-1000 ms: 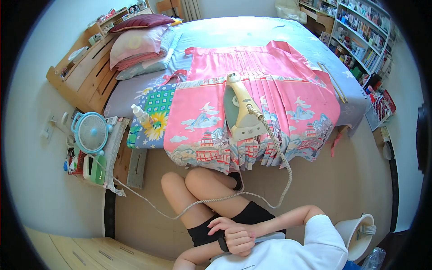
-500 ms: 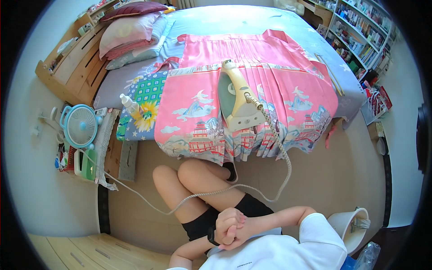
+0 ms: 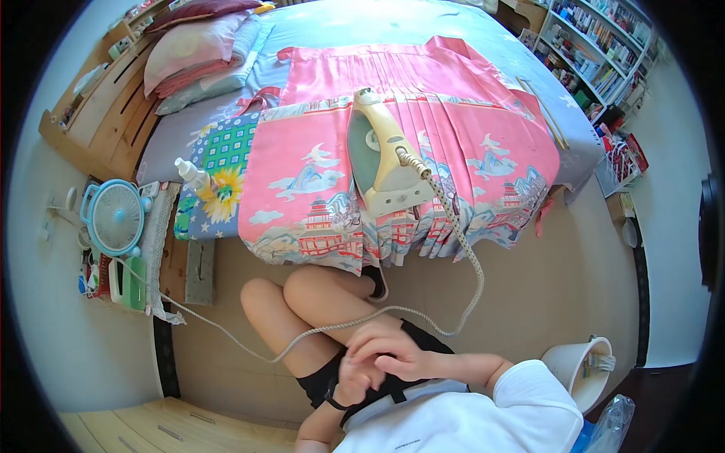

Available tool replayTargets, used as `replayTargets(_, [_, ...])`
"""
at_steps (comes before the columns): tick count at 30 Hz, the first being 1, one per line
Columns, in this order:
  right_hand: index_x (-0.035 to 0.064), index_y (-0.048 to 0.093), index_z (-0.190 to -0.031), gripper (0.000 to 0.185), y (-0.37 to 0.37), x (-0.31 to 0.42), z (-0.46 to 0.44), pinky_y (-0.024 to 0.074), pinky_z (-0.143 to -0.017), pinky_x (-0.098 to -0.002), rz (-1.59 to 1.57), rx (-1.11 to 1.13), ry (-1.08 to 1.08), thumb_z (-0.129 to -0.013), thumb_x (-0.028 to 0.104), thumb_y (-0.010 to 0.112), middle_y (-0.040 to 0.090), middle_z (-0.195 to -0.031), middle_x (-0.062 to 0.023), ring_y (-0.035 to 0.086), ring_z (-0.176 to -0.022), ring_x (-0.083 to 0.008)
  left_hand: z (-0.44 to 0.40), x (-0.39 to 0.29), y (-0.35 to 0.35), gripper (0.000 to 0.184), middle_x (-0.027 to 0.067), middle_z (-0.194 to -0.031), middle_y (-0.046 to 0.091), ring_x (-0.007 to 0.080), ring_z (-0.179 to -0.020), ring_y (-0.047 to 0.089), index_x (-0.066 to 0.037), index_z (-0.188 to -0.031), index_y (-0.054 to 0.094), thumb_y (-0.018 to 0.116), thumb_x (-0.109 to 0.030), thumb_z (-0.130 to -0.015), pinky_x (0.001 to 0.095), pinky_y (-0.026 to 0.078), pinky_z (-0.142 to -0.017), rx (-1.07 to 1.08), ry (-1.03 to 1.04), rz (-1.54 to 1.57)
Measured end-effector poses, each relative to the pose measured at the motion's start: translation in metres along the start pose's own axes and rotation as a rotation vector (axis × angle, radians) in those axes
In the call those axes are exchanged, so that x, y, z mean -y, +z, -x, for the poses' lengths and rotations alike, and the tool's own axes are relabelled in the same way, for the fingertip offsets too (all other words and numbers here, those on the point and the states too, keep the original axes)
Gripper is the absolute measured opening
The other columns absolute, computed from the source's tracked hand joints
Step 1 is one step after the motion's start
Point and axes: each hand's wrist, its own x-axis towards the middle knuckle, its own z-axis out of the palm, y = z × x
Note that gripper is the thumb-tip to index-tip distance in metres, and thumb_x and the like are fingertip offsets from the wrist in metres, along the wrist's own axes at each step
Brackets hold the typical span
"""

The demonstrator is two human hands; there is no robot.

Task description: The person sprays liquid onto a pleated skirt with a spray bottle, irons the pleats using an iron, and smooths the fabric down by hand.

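Note:
My left hand (image 3: 358, 380), with a black band at its wrist, is over my lap near the black shorts, its fingers partly curled and blurred. Just above and right of it, my right hand (image 3: 389, 351) has its fingers apart and overlaps the left. Neither shows an object in it. Beyond my knees, a cream and green iron (image 3: 389, 162) stands upright on its heel on a pink pleated garment (image 3: 302, 151) with a printed landscape, spread over the bed. Its braided cord (image 3: 476, 275) hangs down and crosses my legs. A white spray bottle (image 3: 192, 174) is left of the garment.
A blue fan (image 3: 116, 217) stands on a small side table at the left. Pillows (image 3: 192, 57) are stacked by the wooden headboard (image 3: 113, 113). Thin rods (image 3: 545, 113) lie at the bed's right side. A white bin (image 3: 578, 370) is on the floor at the right.
My hands were clasped together half a second ago; now they have loosened and the right one is raised over the left. The whole view has shifted, so the bed appears further left and higher.

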Motion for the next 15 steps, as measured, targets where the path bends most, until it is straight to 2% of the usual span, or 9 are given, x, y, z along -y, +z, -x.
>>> replayTargets(1, [-0.0013, 0.062, -0.086, 0.036, 0.006, -0.004, 0.000, 0.0447, -0.079, -0.0377, -0.131, 0.068, 0.132, -0.095, 0.025, 0.039, 0.062, -0.090, -0.0141, 0.058, -0.085, -0.0306, -0.006, 0.003, 0.001, 0.057, 0.0052, -0.061, 0.055, 0.0188, -0.061, 0.055, -0.005, -0.060, 0.055, 0.035, -0.046, -0.095, 0.0309, 0.042, -0.056, 0.152, 0.118, -0.139])
replayTargets(3, [-0.0027, 0.060, -0.083, 0.043, 0.012, -0.020, 0.014, 0.0440, -0.082, -0.0383, -0.339, 0.319, 0.372, -0.096, 0.029, 0.034, 0.061, -0.087, -0.0171, 0.058, -0.086, -0.0310, 0.004, -0.002, 0.003, 0.070, 0.0049, -0.068, 0.061, 0.0223, -0.072, 0.057, -0.006, -0.063, 0.060, 0.023, -0.058, -0.093, 0.0337, 0.044, -0.068, 0.258, -0.203, -0.212])
replayTargets(4, [-0.0016, 0.060, -0.080, 0.040, 0.015, -0.025, 0.024, 0.0436, -0.079, -0.0371, -0.340, 0.206, 0.378, -0.095, 0.025, 0.035, 0.060, -0.083, -0.0153, 0.058, -0.083, -0.0287, 0.000, 0.002, -0.010, 0.058, 0.0058, -0.071, 0.062, 0.0235, -0.073, 0.057, -0.005, -0.075, 0.060, 0.036, -0.054, -0.092, 0.0340, 0.044, -0.071, 0.411, -0.288, -0.098])
replayTargets(5, [-0.0005, 0.060, -0.076, 0.038, 0.015, -0.028, 0.030, 0.0433, -0.077, -0.0359, -0.338, 0.094, 0.383, -0.094, 0.022, 0.036, 0.060, -0.079, -0.0135, 0.058, -0.080, -0.0263, 0.000, 0.004, -0.005, 0.058, 0.0058, -0.071, 0.062, 0.0235, -0.073, 0.057, -0.005, -0.075, 0.060, 0.036, -0.054, -0.092, 0.0340, 0.044, -0.071, 0.403, -0.289, -0.098])
replayTargets(7, [-0.0010, 0.059, -0.076, 0.038, 0.009, -0.025, 0.030, 0.0438, -0.074, -0.0352, -0.323, 0.065, 0.379, -0.094, 0.022, 0.035, 0.059, -0.078, -0.0138, 0.058, -0.078, -0.0262, -0.002, 0.014, 0.019, 0.060, 0.0095, -0.066, 0.058, 0.0215, -0.064, 0.057, 0.001, -0.065, 0.057, 0.036, -0.048, -0.094, 0.0325, 0.045, -0.061, 0.100, -0.068, -0.300])
replayTargets(8, [-0.0014, 0.059, -0.075, 0.038, 0.006, -0.023, 0.028, 0.0444, -0.071, -0.0345, -0.305, 0.025, 0.367, -0.094, 0.021, 0.035, 0.059, -0.077, -0.0140, 0.058, -0.075, -0.0261, -0.007, 0.014, 0.027, 0.060, 0.0095, -0.066, 0.058, 0.0215, -0.064, 0.057, 0.001, -0.065, 0.057, 0.036, -0.048, -0.094, 0.0325, 0.045, -0.061, 0.085, -0.066, -0.299])
replayTargets(11, [-0.0018, 0.058, -0.075, 0.039, -0.003, -0.006, 0.013, 0.0450, -0.065, -0.0330, -0.197, 0.019, 0.290, -0.094, 0.022, 0.034, 0.058, -0.077, -0.0148, 0.058, -0.072, -0.0271, -0.030, -0.010, 0.040, 0.043, 0.0123, -0.083, 0.063, 0.0248, -0.066, 0.059, -0.002, -0.095, 0.058, 0.052, -0.044, -0.090, 0.0312, 0.048, -0.061, -0.147, 0.180, -0.446])
replayTargets(12, [-0.0017, 0.058, -0.077, 0.033, -0.004, -0.001, 0.011, 0.0476, -0.065, -0.0339, -0.191, 0.047, 0.237, -0.092, 0.019, 0.037, 0.060, -0.082, -0.0151, 0.060, -0.074, -0.0284, -0.041, -0.020, 0.039, 0.043, 0.0123, -0.083, 0.063, 0.0248, -0.066, 0.059, -0.002, -0.095, 0.058, 0.052, -0.044, -0.090, 0.0312, 0.048, -0.061, -0.157, 0.188, -0.444])
replayTargets(15, [-0.0015, 0.061, -0.082, 0.026, -0.017, 0.047, -0.021, 0.0502, -0.074, -0.0349, 0.084, 0.233, 0.048, -0.090, 0.017, 0.044, 0.063, -0.093, -0.0154, 0.063, -0.086, -0.0286, -0.073, -0.057, 0.037, 0.042, 0.0078, -0.062, 0.056, 0.0219, -0.058, 0.057, -0.003, -0.067, 0.059, 0.054, -0.038, -0.089, 0.0315, 0.044, -0.053, 0.128, 0.470, -0.407])
